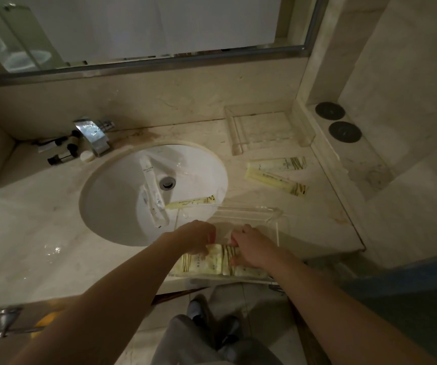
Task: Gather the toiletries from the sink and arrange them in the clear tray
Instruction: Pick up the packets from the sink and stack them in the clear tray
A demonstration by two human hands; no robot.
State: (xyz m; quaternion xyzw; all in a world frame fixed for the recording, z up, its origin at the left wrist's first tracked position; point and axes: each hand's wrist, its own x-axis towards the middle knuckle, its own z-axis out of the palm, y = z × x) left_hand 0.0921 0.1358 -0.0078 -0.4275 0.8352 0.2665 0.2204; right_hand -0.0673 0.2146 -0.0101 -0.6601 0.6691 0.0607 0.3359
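A clear tray (278, 214) sits on the counter's front edge, right of the white sink (122, 206). Several yellow striped packets (217, 262) lie flat in the tray's near end. My left hand (199, 238) and my right hand (251, 248) both rest on these packets, fingers pressing them; whether either grips one I cannot tell. Inside the sink lie a long white packet (151, 188) and one yellow packet (191, 202) at the right rim. Two more yellow packets (275, 172) lie on the counter to the right.
A second clear tray (264, 130) stands at the back right by the wall. A chrome tap (93, 135), small dark-capped bottles (62, 151) and a round white lid (87, 156) sit behind the sink. Two black round discs (338, 122) lie on the right ledge.
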